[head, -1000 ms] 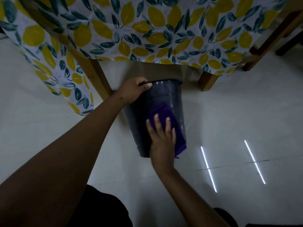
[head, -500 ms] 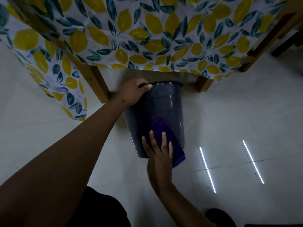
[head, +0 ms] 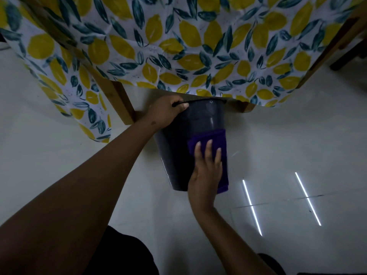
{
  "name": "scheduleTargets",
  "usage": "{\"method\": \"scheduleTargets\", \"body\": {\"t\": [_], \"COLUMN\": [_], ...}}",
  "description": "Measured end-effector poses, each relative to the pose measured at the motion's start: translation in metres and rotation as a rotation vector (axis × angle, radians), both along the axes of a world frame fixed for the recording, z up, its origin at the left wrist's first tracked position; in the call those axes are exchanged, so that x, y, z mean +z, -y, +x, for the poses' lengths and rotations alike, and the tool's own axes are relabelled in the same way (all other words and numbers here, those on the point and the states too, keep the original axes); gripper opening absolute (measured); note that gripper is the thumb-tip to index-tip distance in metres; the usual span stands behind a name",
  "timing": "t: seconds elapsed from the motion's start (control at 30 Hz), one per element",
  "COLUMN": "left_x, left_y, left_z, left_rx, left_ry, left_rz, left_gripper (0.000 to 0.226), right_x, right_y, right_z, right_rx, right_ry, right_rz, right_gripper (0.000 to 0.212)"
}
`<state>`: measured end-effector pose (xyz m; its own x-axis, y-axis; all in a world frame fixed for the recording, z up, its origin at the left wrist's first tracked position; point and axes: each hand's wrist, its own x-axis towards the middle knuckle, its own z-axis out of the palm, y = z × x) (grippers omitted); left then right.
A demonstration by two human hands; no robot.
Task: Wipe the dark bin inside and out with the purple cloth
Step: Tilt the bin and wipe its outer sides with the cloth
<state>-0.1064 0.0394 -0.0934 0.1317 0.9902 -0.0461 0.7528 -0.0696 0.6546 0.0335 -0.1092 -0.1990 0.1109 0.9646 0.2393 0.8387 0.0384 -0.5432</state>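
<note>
Inspection of the head view, all positions referred to the dark bin (head: 198,124).

1. I see the bin tipped, with its outer wall facing the camera, its rim at the far end and its base at the near end. The rim lies just under the hem of the lemon-print tablecloth (head: 178,46). I cannot tell whether the base touches the floor (head: 288,139).

2. The left hand (head: 164,114) is at the bin's left rim. Its fingers are curled over the black rim edge and grip it. The left forearm runs straight from the lower left corner of the view up to that rim, wrist in line with the arm.

3. The right hand (head: 206,169) lies flat on the bin's outer wall, on the right side and toward the base. Its fingers (head: 208,149) are straight, slightly spread and point toward the rim; it curls around nothing. Beneath them the purple cloth (head: 220,139) is pressed against the wall. The right forearm comes up from the lower edge of the view, with the wrist at the bin's base.

4. The cloth covers the wall from about mid-height down to the base, its lower edge hanging a little past the base on the right.

5. A wooden table leg (head: 121,104) stands to the left of the bin, beyond the left hand. Two bright light reflections (head: 252,207) mark the floor to the right of the base.
</note>
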Motion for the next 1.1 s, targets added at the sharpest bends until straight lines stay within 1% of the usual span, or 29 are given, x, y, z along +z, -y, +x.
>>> {"method": "scheduleTargets", "body": {"t": [0.07,0.13,0.2,0.27,0.33,0.47,0.53,0.57,0.63,0.67,0.73,0.77,0.8,0.87,0.9,0.93,1.0,1.03,1.1], "left_x": [0.000,0.000,0.001,0.002,0.002,0.003,0.003,0.003,0.002,0.001,0.000,0.001,0.001,0.000,0.001,0.001,0.002,0.003,0.004], "left_y": [-0.003,-0.005,-0.005,-0.005,-0.003,0.000,-0.001,-0.001,-0.003,-0.005,-0.006,-0.006,-0.007,-0.008,-0.008,-0.009,-0.009,-0.008,-0.007], "left_z": [0.005,0.009,0.009,0.006,0.003,-0.002,-0.005,-0.007,-0.006,-0.004,0.001,0.004,0.005,0.006,0.005,0.004,0.002,0.000,-0.005], "left_rx": [0.000,-0.018,-0.025,-0.014,-0.015,-0.041,-0.047,-0.050,-0.058,-0.068,-0.090,-0.091,-0.088,-0.079,-0.071,-0.064,-0.046,-0.033,-0.020], "left_ry": [-0.016,-0.012,-0.002,0.023,0.043,0.068,0.063,0.049,-0.011,-0.057,-0.143,-0.165,-0.186,-0.233,-0.226,-0.197,-0.118,-0.093,-0.057], "left_rz": [-0.002,-0.026,-0.043,-0.053,-0.063,-0.064,-0.074,-0.080,-0.080,-0.073,-0.059,-0.043,-0.016,0.035,0.041,0.033,0.003,-0.007,-0.019], "left_gripper": [0.025,0.026,0.028,0.027,0.026,0.026,0.028,0.029,0.030,0.034,0.048,0.051,0.048,0.036,0.036,0.038,0.040,0.041,0.042], "right_x": [-0.014,-0.021,-0.016,-0.003,0.009,0.020,0.019,0.017,0.011,0.007,0.002,0.000,-0.003,-0.010,-0.014,-0.015,-0.013,-0.009,0.001], "right_y": [0.023,0.030,0.019,-0.001,-0.025,-0.056,-0.058,-0.055,-0.042,-0.035,-0.021,-0.014,-0.008,0.003,0.006,0.007,0.000,-0.007,-0.025], "right_z": [-0.007,-0.009,-0.009,-0.007,0.001,0.024,0.032,0.033,0.031,0.028,0.020,0.015,0.010,0.003,0.001,0.002,0.008,0.010,0.014], "right_rx": [0.158,0.236,0.239,0.199,0.112,-0.050,-0.081,-0.072,-0.020,0.014,0.083,0.113,0.147,0.245,0.299,0.338,0.356,0.330,0.207], "right_ry": [0.198,0.261,0.270,0.254,0.123,-0.240,-0.336,-0.325,-0.203,-0.125,0.002,0.052,0.104,0.239,0.297,0.329,0.307,0.251,0.045], "right_rz": [-0.012,-0.038,-0.036,-0.011,-0.015,-0.046,-0.081,-0.077,-0.047,-0.027,0.001,-0.002,-0.010,-0.021,-0.022,-0.019,0.017,0.028,-0.013], "right_gripper": [0.091,0.097,0.094,0.076,0.066,0.054,0.053,0.053,0.052,0.053,0.058,0.063,0.070,0.087,0.095,0.097,0.087,0.079,0.063]}}
